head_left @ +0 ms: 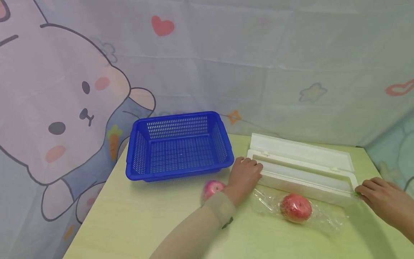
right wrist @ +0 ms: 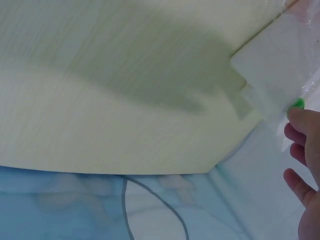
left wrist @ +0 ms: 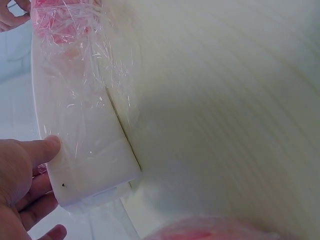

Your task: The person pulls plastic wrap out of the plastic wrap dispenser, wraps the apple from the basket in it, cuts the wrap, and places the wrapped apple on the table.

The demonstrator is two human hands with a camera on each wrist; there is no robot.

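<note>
A long white cling film dispenser (head_left: 305, 185) lies on the table with its hinged lid (head_left: 300, 151) raised. Inside it is a pale roll of film (head_left: 304, 175). My left hand (head_left: 246, 176) holds the dispenser's left end, thumb on the front wall and fingers behind the edge. At the right end, my right hand (head_left: 381, 198) pinches a small green tab (right wrist: 299, 103), perhaps a cutter slide. Just in front of the dispenser sits a red apple (head_left: 295, 208) with clear film (head_left: 326, 219) around it. A second apple (head_left: 213, 189), pinkish, is partly hidden behind my left forearm.
A blue perforated plastic basket (head_left: 179, 174) stands at the back left of the pale wooden table (head_left: 129, 223). Behind the table hangs a cloth (head_left: 207, 72) printed with cartoon figures. The table's right edge runs close by my right hand.
</note>
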